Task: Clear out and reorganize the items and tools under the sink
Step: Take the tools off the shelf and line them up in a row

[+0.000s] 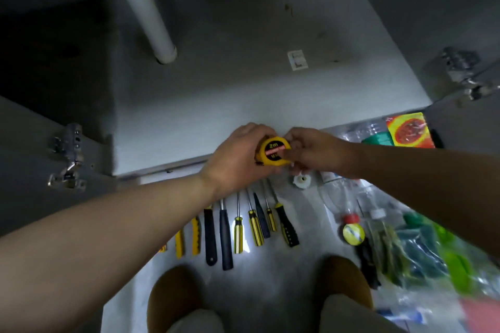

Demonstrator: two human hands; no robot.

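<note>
A yellow and black tape measure (273,151) is held between both hands at the front edge of the under-sink cabinet floor (243,84). My left hand (238,155) wraps its left side. My right hand (311,149) pinches its right side with the fingertips. Below the hands, a row of several screwdrivers and knives (238,227) with yellow and black handles lies side by side on the floor. A small white plastic fitting (301,180) sits just under my right hand.
A grey drain pipe (151,13) comes down at the cabinet's back left. Open doors with metal hinges (67,159) flank both sides. Clear bottles, a red-capped bottle (350,220), green scouring pads (422,246) and a colourful packet (410,130) crowd the right. My brown shoes (176,295) are at the bottom.
</note>
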